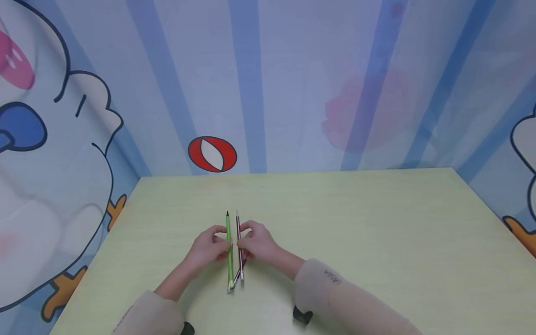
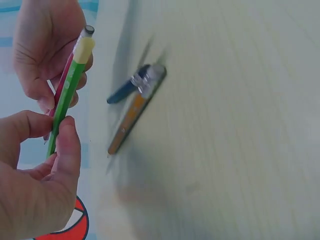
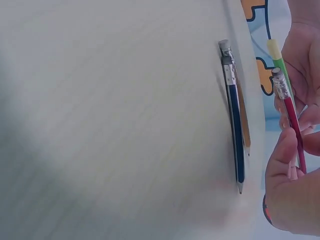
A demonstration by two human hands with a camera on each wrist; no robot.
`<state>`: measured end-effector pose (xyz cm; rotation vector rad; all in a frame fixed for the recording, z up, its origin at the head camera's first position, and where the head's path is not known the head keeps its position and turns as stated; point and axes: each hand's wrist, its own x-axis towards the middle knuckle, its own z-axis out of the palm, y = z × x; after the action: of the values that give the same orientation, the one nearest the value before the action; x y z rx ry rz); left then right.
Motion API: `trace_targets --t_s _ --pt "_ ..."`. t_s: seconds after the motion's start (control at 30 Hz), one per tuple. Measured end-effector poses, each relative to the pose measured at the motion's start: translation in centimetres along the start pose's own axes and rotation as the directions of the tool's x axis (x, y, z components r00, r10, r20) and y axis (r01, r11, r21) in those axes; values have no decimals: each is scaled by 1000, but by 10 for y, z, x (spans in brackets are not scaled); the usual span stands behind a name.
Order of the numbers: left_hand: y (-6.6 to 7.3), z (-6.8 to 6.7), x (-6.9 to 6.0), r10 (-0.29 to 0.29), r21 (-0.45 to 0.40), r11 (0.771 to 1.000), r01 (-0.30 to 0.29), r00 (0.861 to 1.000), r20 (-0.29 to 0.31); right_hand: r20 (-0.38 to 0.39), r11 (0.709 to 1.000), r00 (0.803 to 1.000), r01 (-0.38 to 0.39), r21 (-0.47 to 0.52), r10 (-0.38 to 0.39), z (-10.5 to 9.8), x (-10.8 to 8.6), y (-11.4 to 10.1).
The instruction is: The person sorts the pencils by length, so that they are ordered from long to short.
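A green pencil (image 2: pixel 69 92) with a pale yellow end is pinched between the thumb and fingers of my left hand (image 1: pixel 209 244). Close to its right, my right hand (image 1: pixel 259 242) pinches a dark red pencil (image 3: pixel 292 117) with a silver ferrule and grey eraser. Both pencils are held above the table, roughly side by side, points toward the far edge. Beneath them a dark blue pencil (image 3: pixel 235 120) and an orange-brown pencil (image 2: pixel 131 117) lie on the table, their eraser ends crossing or very close. From the head view the held pencils and hands mostly hide these two.
The pale yellow-green wooden table (image 1: pixel 356 223) stretches around the hands. Behind it hangs a blue striped backdrop (image 1: pixel 293 93) with cartoon figures and a red-and-white ball print (image 1: pixel 226 153). Beige sleeves (image 1: pixel 331 288) cover both forearms.
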<state>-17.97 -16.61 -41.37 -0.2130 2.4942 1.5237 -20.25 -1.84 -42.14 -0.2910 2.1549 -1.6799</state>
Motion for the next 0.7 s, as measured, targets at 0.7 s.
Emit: trace_targets --t_s 0.7 --pt "24 53 -5 87 -121 989 -79 994 67 79 997 994 70 34 -72 -61 -37 21"
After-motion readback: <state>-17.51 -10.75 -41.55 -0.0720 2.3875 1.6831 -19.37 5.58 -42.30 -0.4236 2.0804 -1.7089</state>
